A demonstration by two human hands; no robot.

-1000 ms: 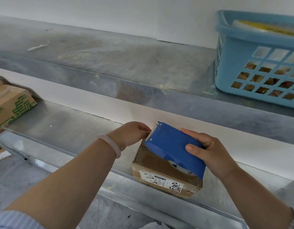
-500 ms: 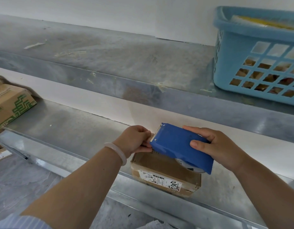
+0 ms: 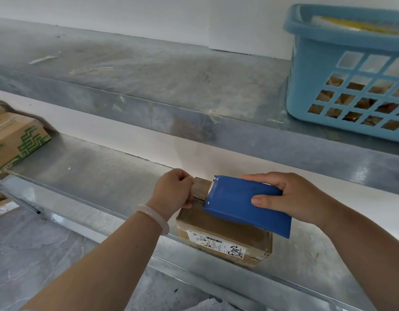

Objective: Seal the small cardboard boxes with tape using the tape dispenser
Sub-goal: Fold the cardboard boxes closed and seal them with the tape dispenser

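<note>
Far left, a cardboard carton with a green pattern sits on the lower metal shelf, and below it the corner of a labelled box just shows at the edge of the picture. Above runs the upper shelf, scuffed and streaked with bits of old tape.

Moving in, here's the left hand, a pale bangle on the wrist, fingers curled tight and pinching the free end of the tape right at the toothed edge of the dispenser. Beneath it, the small cardboard box rests at the front edge of the lower shelf, with its shipping label facing the camera.

Over the box, tilted, is the blue tape dispenser, its cutter end pointing left towards the pinching fingers; whether it touches the box top, I can't tell. The right hand grips it from the right, thumb on the near face, fingers wrapped over the far edge.

Top right, a light blue plastic basket stands on the upper shelf, well apart from the box, with brown items visible through its lattice.
</note>
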